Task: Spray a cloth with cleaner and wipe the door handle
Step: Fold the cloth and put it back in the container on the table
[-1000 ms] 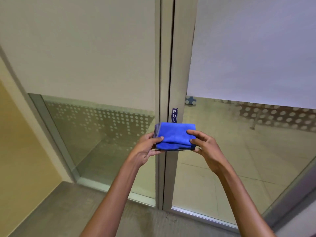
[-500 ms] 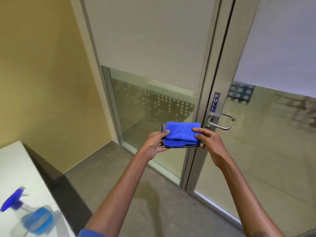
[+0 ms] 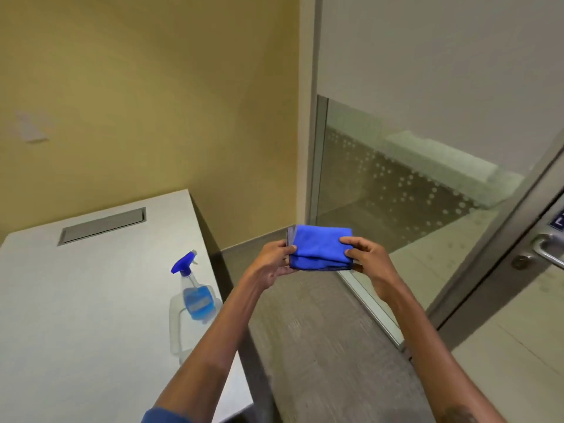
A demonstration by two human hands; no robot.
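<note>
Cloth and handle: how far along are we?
Done: nothing beyond fetching the folded cloth, pinched between left hand and right hand. Spray bottle stands untouched on the table. Left: spray the cloth, then wipe the door handle.

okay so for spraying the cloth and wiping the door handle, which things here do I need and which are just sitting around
Needed: cloth, held by left hand and right hand; spray bottle on the table; door handle.

Just there: table's cable flap, wall plate, door sign.
</note>
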